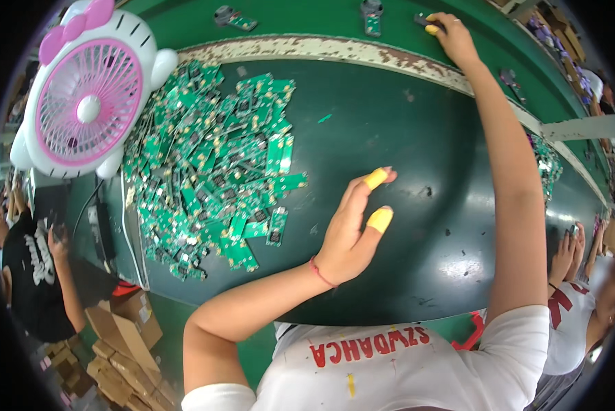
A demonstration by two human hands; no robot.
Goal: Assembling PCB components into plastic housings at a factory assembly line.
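Note:
My left hand [352,236] hovers over the dark green table with nothing in it, thumb and index finger apart. Yellow finger cots cover both of those fingertips, and a thin red cord circles the wrist. My right hand [452,35], also in yellow finger cots, reaches far across to the green belt. Its thumb and index finger pinch a small dark part [421,20], partly hidden by the fingers. A large heap of green circuit boards [205,164] lies left of my left hand.
Beyond the worn table ledge [321,46], the belt carries grey parts with green boards [372,17]. A pink and white fan [88,106] stands at the left, by a dark power strip [100,226]. Cardboard boxes [126,329] lie lower left. Co-workers sit on both sides.

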